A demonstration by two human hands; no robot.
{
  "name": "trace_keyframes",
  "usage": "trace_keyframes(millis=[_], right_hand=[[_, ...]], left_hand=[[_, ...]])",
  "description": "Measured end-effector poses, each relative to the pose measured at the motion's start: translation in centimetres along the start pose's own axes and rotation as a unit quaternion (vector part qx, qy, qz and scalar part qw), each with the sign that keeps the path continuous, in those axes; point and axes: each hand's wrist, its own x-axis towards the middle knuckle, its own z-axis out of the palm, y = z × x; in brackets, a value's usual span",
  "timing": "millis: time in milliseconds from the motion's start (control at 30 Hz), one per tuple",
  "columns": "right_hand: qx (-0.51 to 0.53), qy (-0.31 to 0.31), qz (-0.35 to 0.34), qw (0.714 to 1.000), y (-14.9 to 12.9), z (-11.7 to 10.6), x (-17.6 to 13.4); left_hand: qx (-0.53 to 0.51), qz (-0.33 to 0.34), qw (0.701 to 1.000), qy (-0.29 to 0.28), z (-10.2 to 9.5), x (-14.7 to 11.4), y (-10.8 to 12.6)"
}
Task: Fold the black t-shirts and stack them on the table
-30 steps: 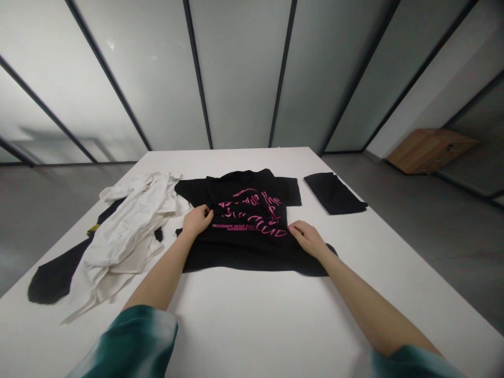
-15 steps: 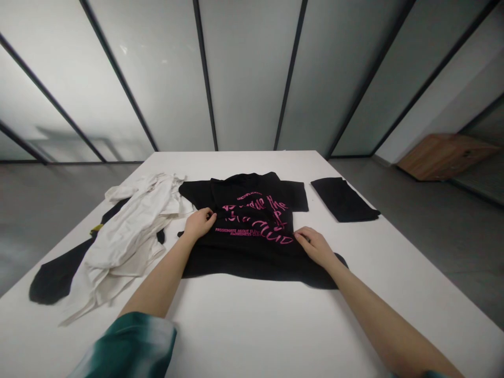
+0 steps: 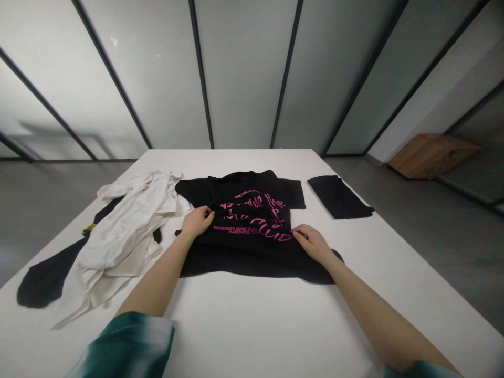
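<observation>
Black T-shirt point(image 3: 255, 257); worktop point(image 3: 260, 320), between side edges
Spread between both grips; left grip point(image 3: 199, 220) narrow, pinching its left side; right grip point(image 3: 311, 241) likewise, right side

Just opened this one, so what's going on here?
A person has the left-hand grip and right-hand grip on opposite sides of a black T-shirt with pink lettering, spread on a white table. Left of it, a crumpled white garment partly covers dark fabric; right lies a flat black cloth.
</observation>
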Motion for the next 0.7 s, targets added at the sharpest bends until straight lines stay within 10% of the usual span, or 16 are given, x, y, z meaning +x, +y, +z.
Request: trace_keyframes(millis=[400, 700], right_hand=[[-0.013, -0.046, 0.126, 0.991, 1.8, -1.9, 2.6], [-0.22, 0.077, 0.281, 0.931, 4.7, -1.9, 14.5]], left_hand=[[0.011, 0.027, 0.998, -0.064, -2.2, 1.3, -1.0], [0.032, -0.18, 0.979, 0.094, -2.8, 7.8, -3.8]])
